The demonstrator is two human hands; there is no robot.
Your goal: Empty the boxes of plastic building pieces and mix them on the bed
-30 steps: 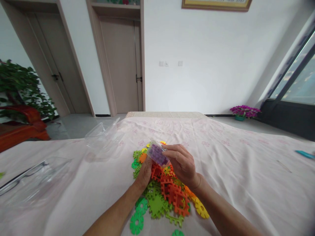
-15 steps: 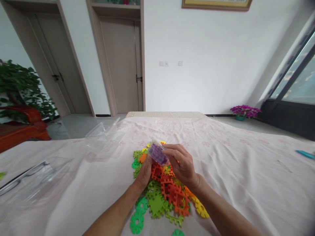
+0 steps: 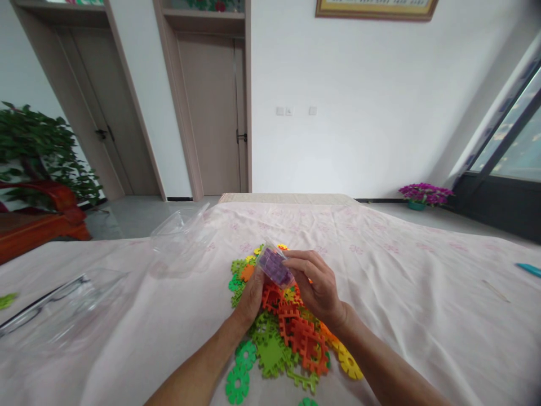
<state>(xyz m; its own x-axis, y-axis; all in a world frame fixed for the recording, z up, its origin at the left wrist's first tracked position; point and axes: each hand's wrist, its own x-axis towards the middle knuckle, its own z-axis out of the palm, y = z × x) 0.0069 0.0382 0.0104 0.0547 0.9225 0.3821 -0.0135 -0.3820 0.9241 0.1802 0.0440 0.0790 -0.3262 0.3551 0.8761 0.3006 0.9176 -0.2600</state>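
Observation:
A small clear plastic box [image 3: 275, 266] with purple pieces inside is held tilted above a heap of toy building pieces. My left hand [image 3: 252, 293] grips the box from its left and lower side. On the box's right side rest the fingers of my right hand [image 3: 316, 282], bent against it; its thumb is hidden. Beneath my hands lie red square interlocking pieces [image 3: 302, 335], lime green ones [image 3: 270, 355], green notched discs [image 3: 237, 383] and yellow notched discs [image 3: 349, 363].
A clear plastic container [image 3: 180, 237] stands at the back left of the cloth-covered table [image 3: 406, 316]. Another clear plastic package [image 3: 80, 310] lies at the left, near a lime green piece [image 3: 7, 300]. A blue object [image 3: 528, 269] and a thin stick [image 3: 495, 290] lie far right.
The whole view has shifted slightly, moving everything a little to the right. Both hands keep the same hold on the box.

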